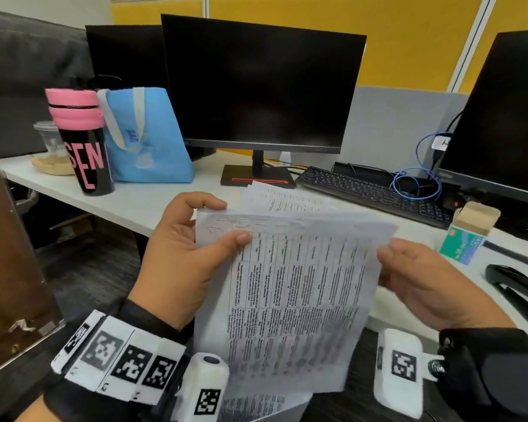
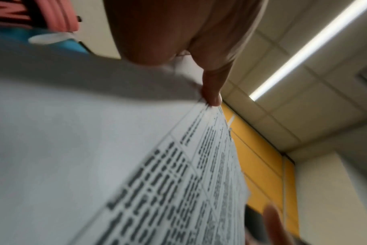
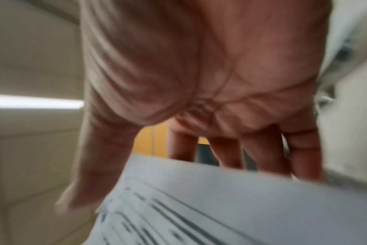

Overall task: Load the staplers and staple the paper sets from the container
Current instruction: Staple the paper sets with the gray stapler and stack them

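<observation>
My left hand (image 1: 177,254) and right hand (image 1: 421,281) each pinch the floppy white printed paper stack (image 1: 293,287) by a side edge; it's light and slippery, so I'd grip near the corners.

head: above, facing down-forward at desk (image 1: 153,205) | wrists: close under palms, facing up | shared: paper sheets (image 1: 290,284)

Papers (image 1: 296,287) held near centre, left hand (image 1: 177,260) at left edge, right hand (image 1: 424,284) at right edge. Monitor (image 1: 256,83) far behind; keyboard (image 1: 375,193) right of its stand. Tumbler (image 1: 83,141), bag (image 1: 147,138) far left. Staple box (image 1: 467,236), stapler (image 1: 518,293) right, on desk (image 1: 141,202).
</observation>
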The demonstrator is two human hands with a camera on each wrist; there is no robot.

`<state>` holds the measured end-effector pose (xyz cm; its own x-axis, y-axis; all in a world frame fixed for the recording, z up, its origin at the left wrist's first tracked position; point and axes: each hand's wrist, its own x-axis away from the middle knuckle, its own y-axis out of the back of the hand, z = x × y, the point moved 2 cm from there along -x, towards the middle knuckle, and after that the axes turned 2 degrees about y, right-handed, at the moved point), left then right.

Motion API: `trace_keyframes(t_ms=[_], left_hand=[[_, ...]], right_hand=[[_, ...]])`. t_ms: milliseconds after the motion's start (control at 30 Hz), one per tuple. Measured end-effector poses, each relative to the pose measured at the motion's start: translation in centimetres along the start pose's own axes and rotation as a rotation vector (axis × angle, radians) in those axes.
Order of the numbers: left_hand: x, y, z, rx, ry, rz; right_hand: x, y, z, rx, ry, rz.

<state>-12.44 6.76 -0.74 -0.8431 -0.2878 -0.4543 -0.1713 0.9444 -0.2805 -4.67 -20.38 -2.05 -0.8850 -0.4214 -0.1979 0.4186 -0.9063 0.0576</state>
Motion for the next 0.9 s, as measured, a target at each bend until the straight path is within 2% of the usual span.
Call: trace_keyframes(t_ms=[67, 167, 300, 467, 500, 567, 633, 700, 767, 833, 900], left_hand=[[-0.4, 0.4, 0.2, 0.070, 0.005, -0.055], [-0.9, 0.9, 0.3, 0.070, 0.027, -0.093], [-1.5, 1.4, 1.4, 0.020, 0.156, -0.115], [-0.6, 1.1, 3.6, -0.042, 0.508, -0.001], [-0.5, 1.1, 4.0, -0.081, 0.571, 0.018], [-0.5, 1.5, 4.9, -0.128, 0.641, 0.007], [-0.8, 1.9, 5.9, -0.092, 0.670, -0.057], [-1.0, 2.1, 6.8, -0.033, 0.714, -0.131], [-0.7, 1.9, 7.6, 0.021, 0.761, -0.191], [-0.4, 1.8, 8.2, 0.078, 0.792, -0.222], [-0.4, 1.7, 8.4, 0.114, 0.801, -0.238]], right_hand=[[0.3, -0.7, -1.5, -0.126, -0.117, 0.099], [0.3, -1.8, -2.3, -0.152, -0.156, 0.072], [-1.0, -1.7, -0.6, -0.220, -0.076, -0.201], [-3.9, 0.4, 1.2, -0.330, 0.023, -0.521], [-4.6, 1.0, 1.4, -0.325, 0.027, -0.556], [-5.6, 1.5, 1.6, -0.311, -0.024, -0.535], [-6.3, 1.1, 1.0, -0.206, -0.168, -0.445], [-6.4, 0.1, -0.1, 0.056, -0.334, -0.332], [-6.1, -1.0, -0.7, 0.368, -0.418, -0.281], [-5.9, -1.6, -0.9, 0.566, -0.397, -0.313], [-5.8, -1.3, -1.0, 0.543, -0.285, -0.411]])
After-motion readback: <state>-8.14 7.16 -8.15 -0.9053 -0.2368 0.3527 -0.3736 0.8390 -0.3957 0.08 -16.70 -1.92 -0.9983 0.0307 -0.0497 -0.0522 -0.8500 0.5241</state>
